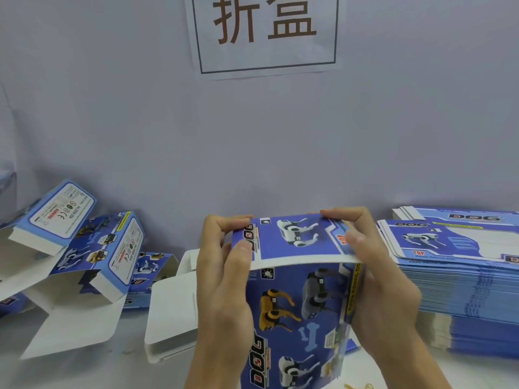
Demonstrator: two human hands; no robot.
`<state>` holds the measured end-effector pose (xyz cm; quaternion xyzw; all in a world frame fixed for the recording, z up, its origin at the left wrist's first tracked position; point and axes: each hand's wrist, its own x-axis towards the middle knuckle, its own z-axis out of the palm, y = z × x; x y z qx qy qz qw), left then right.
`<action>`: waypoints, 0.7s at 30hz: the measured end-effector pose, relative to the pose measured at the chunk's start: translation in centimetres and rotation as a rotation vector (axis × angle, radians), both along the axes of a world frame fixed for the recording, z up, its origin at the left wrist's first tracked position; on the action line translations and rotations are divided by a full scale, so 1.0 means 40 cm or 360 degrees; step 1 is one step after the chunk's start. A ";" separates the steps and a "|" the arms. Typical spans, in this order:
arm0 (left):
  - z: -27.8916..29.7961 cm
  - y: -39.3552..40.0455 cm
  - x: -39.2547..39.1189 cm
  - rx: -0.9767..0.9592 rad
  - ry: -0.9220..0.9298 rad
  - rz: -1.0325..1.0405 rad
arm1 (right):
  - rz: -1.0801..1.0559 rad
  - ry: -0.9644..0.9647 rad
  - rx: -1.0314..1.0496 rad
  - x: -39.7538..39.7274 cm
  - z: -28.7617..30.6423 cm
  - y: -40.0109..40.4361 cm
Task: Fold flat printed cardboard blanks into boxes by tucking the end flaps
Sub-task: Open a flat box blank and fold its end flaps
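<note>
- Box [300, 304] is up off the table between my two hands, long axis running toward me; the printed dog panel faces up at me.
- The far end flap [292, 238] is bent over toward me across the open end, not yet tucked that I can see; its free edge lies over the top panel's edge.
- My left hand [224, 273] grips the box's left side, thumb on the flap's left corner, fingers curled over the flap's far edge.
- My right hand [376, 276] grips the right side the same way, fingertips hooked on the flap's far right corner, thumb on the "TOP" print.
- Risk: the flap bows in the middle. If I push from the corners only, I judge the tuck tab may ride outside the panel instead of slipping in, and crease.
- Risk: I cannot tell whether the side dust flaps are folded in beneath; if one stands proud, the tuck will jam or tear a corner.
- Risk: squeezing the sides too hard could collapse the sleeve back toward flat.
- Stack of flat blanks [460, 282] sits close by my right wrist; a wide elbow swing could shove the top sheets.
- Folded boxes [84, 248] lie tumbled at left, near the loose white card [171, 310]; adding this one carelessly may topple them.
</note>
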<state>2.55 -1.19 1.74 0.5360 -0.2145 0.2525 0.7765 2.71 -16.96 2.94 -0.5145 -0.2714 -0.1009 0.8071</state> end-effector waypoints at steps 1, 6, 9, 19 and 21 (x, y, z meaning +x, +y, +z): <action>-0.001 0.004 0.002 0.0032 -0.0012 -0.0016 | 0.0018 -0.0011 -0.0026 0.007 0.001 -0.003; 0.011 0.008 -0.004 0.0184 -0.0014 -0.0034 | -0.0142 0.0007 0.0011 -0.002 -0.030 0.022; 0.019 0.009 -0.010 0.0179 0.0120 -0.0079 | -0.0175 -0.0009 -0.0110 0.013 0.003 0.022; 0.053 0.036 -0.012 0.0120 0.0152 -0.0142 | -0.0646 -0.0206 -0.0545 -0.026 0.042 -0.004; 0.071 0.036 -0.019 0.0075 0.0056 -0.0193 | -0.0670 -0.0148 -0.0517 -0.037 0.066 -0.001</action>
